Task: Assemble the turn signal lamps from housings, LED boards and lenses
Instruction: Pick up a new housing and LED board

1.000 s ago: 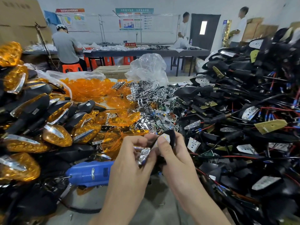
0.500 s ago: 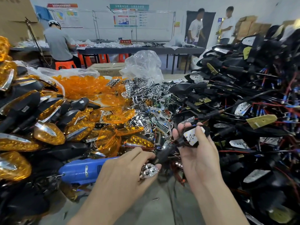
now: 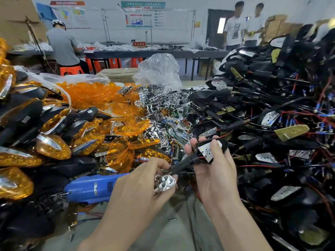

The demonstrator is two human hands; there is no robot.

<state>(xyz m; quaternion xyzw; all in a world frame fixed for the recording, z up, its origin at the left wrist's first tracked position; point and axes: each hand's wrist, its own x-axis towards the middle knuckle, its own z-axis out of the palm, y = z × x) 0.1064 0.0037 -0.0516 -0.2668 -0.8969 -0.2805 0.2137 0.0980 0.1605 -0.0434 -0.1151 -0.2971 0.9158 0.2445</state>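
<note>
Housing (image 3: 208,151) in right hand (image 3: 213,176); left hand (image 3: 139,189) pinches reflector (image 3: 165,182).

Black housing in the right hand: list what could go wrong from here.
The red wire beside the LED board in the black housing could get pinched when the chrome reflector in the left hand goes in. The thumb of the right hand lies over the board and may block seating.
</note>
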